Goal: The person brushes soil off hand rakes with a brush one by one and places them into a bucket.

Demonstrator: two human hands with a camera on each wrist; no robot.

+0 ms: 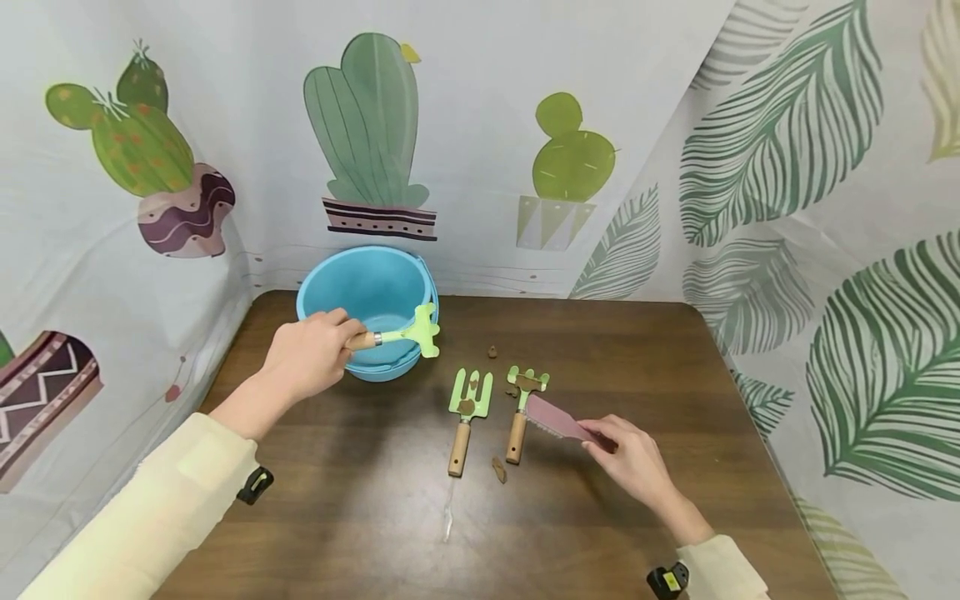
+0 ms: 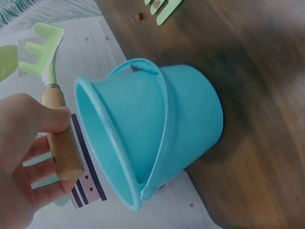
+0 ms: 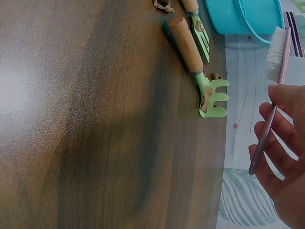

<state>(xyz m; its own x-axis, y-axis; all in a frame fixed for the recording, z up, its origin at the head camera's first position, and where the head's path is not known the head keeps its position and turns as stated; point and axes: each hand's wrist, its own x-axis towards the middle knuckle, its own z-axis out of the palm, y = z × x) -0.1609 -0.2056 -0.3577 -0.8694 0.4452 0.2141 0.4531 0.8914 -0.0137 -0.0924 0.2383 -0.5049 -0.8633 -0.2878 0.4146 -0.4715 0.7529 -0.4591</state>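
My left hand (image 1: 311, 354) grips the wooden handle of a small light-green hand rake (image 1: 424, 331), raised over the near side of a blue bucket (image 1: 352, 287). In the left wrist view the thumb lies along the rake's handle (image 2: 66, 155), and its prongs look clean. My right hand (image 1: 626, 460) pinches a pink brush (image 1: 555, 417) with white bristles, which show in the right wrist view. The brush head appears over or beside a second green rake (image 1: 517, 437) lying on the table, with brown clumps on its prongs. Left of it lies a green garden fork (image 1: 460, 450), also with a brown clump.
Loose brown pieces lie on the wooden table (image 1: 360, 508), one near the fork's handle (image 1: 499, 469) and a small crumb (image 1: 492, 352) farther back. A thin clear strip (image 1: 448, 521) lies in front. Cloth printed with cacti and leaves (image 1: 480, 150) hangs behind the table.
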